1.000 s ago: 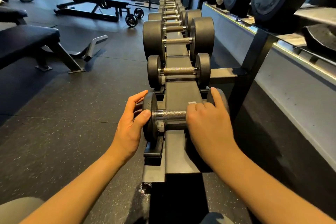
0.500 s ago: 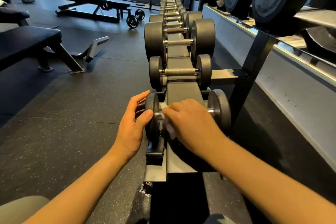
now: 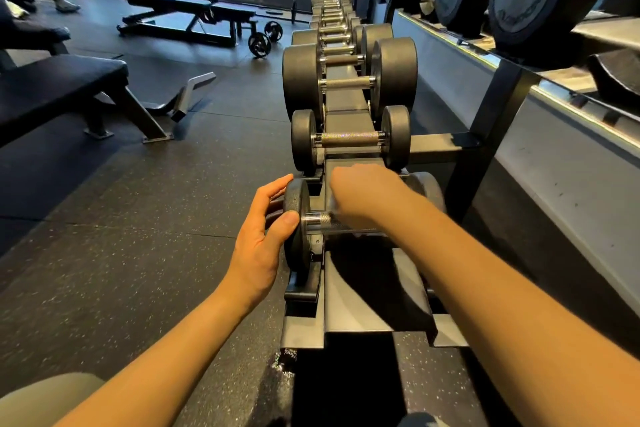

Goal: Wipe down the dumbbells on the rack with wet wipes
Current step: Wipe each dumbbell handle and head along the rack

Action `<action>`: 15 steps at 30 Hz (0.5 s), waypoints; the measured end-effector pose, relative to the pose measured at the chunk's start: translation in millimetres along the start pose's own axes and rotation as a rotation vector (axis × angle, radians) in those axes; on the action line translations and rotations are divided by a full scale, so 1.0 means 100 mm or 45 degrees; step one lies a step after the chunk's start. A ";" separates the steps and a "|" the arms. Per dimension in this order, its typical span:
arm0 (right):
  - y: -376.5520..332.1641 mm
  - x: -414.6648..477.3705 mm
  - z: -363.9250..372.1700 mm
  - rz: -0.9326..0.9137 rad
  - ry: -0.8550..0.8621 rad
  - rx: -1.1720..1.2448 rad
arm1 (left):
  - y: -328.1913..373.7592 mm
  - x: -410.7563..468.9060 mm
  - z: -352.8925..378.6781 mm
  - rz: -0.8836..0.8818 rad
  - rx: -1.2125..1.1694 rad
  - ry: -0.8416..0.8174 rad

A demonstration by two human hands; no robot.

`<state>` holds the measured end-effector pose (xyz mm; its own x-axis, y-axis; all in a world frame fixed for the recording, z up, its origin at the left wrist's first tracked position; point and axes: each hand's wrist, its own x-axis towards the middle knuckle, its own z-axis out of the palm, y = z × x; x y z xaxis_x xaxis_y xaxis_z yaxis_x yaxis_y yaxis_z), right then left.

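On the rack (image 3: pixel 367 291) near end: dumbbell (image 3: pixel 297 215) | left hand (image 3: pixel 259 239) grips its head | right hand (image 3: pixel 363 194) blurred over it, grip unclear

Single head-worn view, looking forward and down along the rack (image 3: pixel 360 291) from close above its near end

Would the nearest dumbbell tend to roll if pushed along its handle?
The dumbbell is probably heavy for its size: solid heads, steel handle. Round heads could roll, though the cradle likely checks that. The left hand gripping one head hints at play.
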<state>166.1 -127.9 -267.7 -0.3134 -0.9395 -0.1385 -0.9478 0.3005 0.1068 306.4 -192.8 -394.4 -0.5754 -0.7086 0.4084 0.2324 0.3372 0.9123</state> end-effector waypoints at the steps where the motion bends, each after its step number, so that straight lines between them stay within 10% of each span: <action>1: -0.08 0.08 0.04 -0.009 -0.004 0.184 | 0.00 0.00 0.00 -0.002 -0.004 0.003; 7: -0.08 0.11 0.10 -0.075 -0.143 0.562 | -0.01 0.01 0.01 -0.017 -0.003 0.018; 15: 0.36 -0.29 -0.18 -0.262 -0.047 -0.471 | 0.00 0.02 -0.02 0.005 0.047 -0.010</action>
<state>142.5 -92.5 -242.1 -0.1281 -0.9652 -0.2280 -0.9079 0.0216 0.4187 307.1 -195.8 -393.4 -0.5807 -0.7024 0.4116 0.2058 0.3625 0.9090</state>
